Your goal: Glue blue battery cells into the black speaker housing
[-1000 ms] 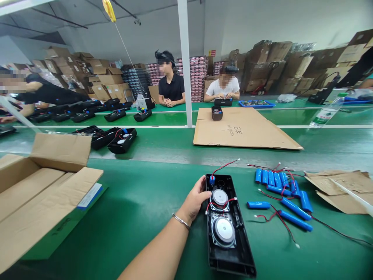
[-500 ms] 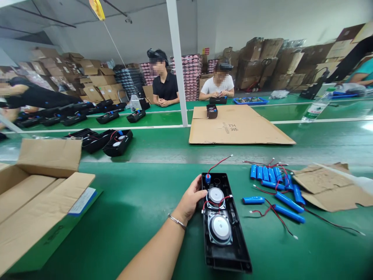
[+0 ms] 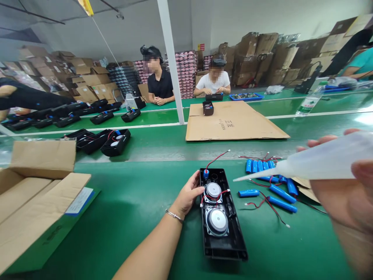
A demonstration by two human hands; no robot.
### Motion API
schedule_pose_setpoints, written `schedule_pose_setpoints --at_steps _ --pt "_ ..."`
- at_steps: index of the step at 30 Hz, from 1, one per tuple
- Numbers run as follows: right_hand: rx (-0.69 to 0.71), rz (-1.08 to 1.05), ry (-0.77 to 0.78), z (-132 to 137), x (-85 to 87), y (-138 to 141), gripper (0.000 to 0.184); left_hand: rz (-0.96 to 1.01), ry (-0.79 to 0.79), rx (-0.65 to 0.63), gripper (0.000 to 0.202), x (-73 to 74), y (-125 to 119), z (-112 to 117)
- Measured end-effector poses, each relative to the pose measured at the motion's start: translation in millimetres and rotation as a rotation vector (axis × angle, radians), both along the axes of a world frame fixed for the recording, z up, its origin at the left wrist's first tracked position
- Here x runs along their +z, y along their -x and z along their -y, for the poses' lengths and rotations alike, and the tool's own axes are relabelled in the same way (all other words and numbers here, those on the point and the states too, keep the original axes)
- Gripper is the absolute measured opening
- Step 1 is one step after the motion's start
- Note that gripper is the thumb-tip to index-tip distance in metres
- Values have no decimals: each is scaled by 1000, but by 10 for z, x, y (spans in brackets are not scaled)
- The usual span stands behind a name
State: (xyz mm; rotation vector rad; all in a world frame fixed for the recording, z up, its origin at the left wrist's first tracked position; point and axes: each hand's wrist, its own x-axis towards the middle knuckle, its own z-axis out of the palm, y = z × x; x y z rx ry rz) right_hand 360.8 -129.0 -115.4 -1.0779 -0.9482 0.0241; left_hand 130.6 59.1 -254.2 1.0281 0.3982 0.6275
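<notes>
My left hand [image 3: 188,196] grips the upper left edge of a black speaker housing [image 3: 223,247], its thumb over the rim. Two round silver speaker drivers [image 3: 218,220] sit in the housing, with red and black wires across them. At its far end is a small blue part [image 3: 206,174] with a wire sticking up. In from the right comes my right hand [image 3: 344,198], closed around a translucent white squeeze bottle [image 3: 317,157]. The bottle lies nearly level, its thin nozzle pointing left, just right of the housing and apart from it. Several blue batteries [image 3: 281,193] with wires lie below the bottle.
An open cardboard box [image 3: 43,202] stands at the left. A flat cardboard sheet [image 3: 233,126] lies ahead with a small speaker housing [image 3: 208,108] on it. More black housings [image 3: 115,144] are at the far left. Co-workers sit across the bench, near a water bottle [image 3: 310,101].
My right hand has entered from the right with the squeeze bottle, its nozzle now nearer the housing. My left hand keeps its hold; the whole view has shifted slightly.
</notes>
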Motion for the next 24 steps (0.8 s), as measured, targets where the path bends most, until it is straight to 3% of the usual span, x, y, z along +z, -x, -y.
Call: schedule_pose_setpoints --at_steps 3,6,11,17,24 --pt "268 -163 -101 -263 199 515 36 -3 -32 -1 73 -2 3 6" --pt "377 -118 -72 -453 265 798 41 10 -44 -11 75 -15 7 5" --pt "420 -39 12 -721 127 869 54 47 -47 -39 75 -39 8 -4" --pt "397 117 102 -910 11 956 37 69 -31 -64 76 -58 5 -18" --pt "391 155 139 -993 19 995 37 62 -24 -54 76 -76 13 -17"
